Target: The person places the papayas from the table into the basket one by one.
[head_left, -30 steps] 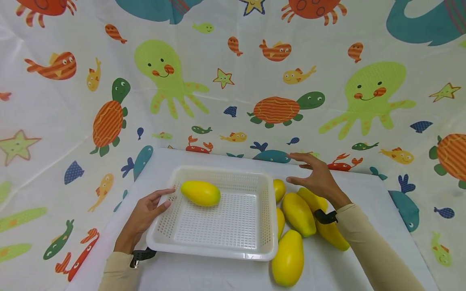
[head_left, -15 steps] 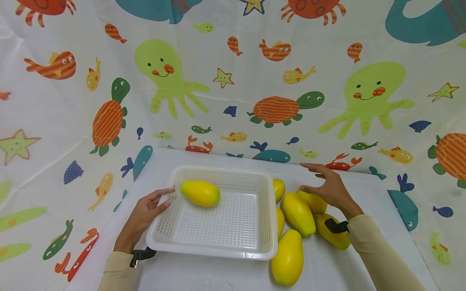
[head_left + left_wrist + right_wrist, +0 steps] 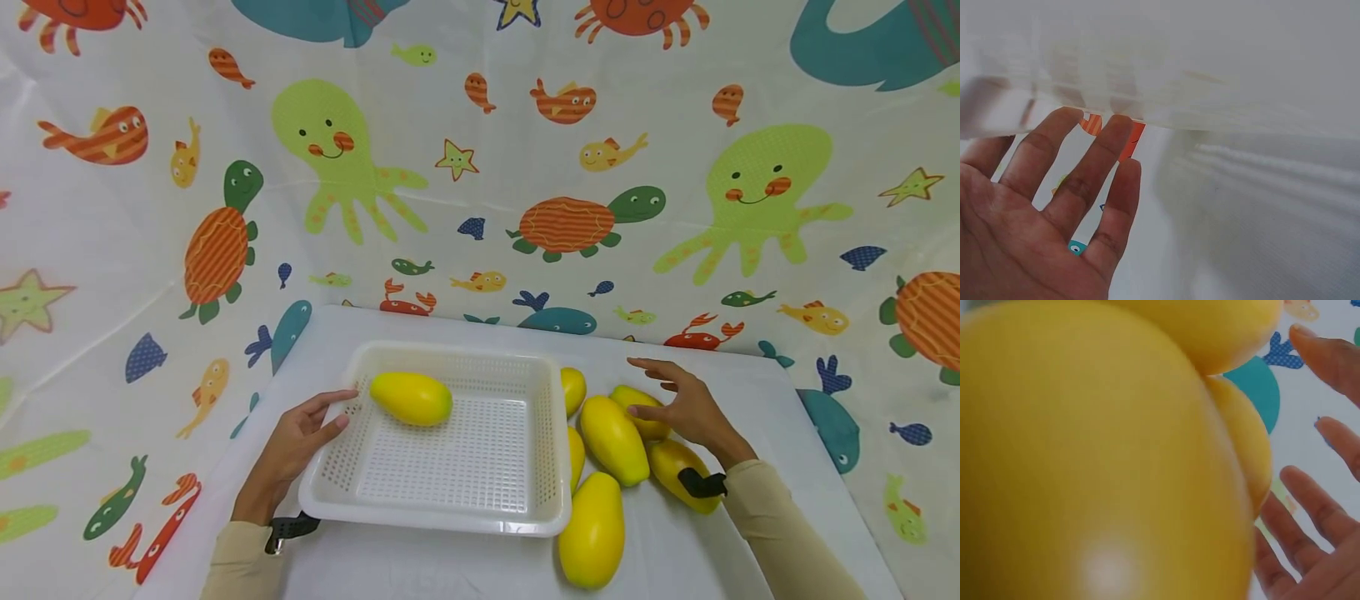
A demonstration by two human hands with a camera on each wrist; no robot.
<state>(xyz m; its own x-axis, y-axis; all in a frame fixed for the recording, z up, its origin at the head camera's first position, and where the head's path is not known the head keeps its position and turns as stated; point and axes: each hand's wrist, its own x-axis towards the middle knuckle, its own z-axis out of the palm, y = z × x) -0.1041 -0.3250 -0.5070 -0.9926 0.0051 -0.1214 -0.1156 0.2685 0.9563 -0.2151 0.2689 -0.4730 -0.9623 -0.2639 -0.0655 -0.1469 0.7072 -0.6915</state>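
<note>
A white perforated basket (image 3: 442,512) sits on the white table with one yellow mango (image 3: 411,397) in its far left corner. My left hand (image 3: 300,437) rests against the basket's left rim (image 3: 1166,106), fingers straight, thumb on the edge. Several more yellow mangoes (image 3: 613,439) lie right of the basket. My right hand (image 3: 686,406) hovers over the far one (image 3: 637,402) with fingers spread, fingertips at its surface. In the right wrist view the mangoes (image 3: 1097,487) fill the frame, the open fingers (image 3: 1310,512) beside them.
A sea-animal patterned cloth (image 3: 480,167) hangs behind and around the table. The largest mango (image 3: 592,531) lies near the table's front edge, by the basket's right corner. Bare tabletop (image 3: 757,392) shows to the right of the mangoes.
My right hand has moved right and down, from above the basket's far right corner onto the mango pile. The left hand and basket have stayed put.
</note>
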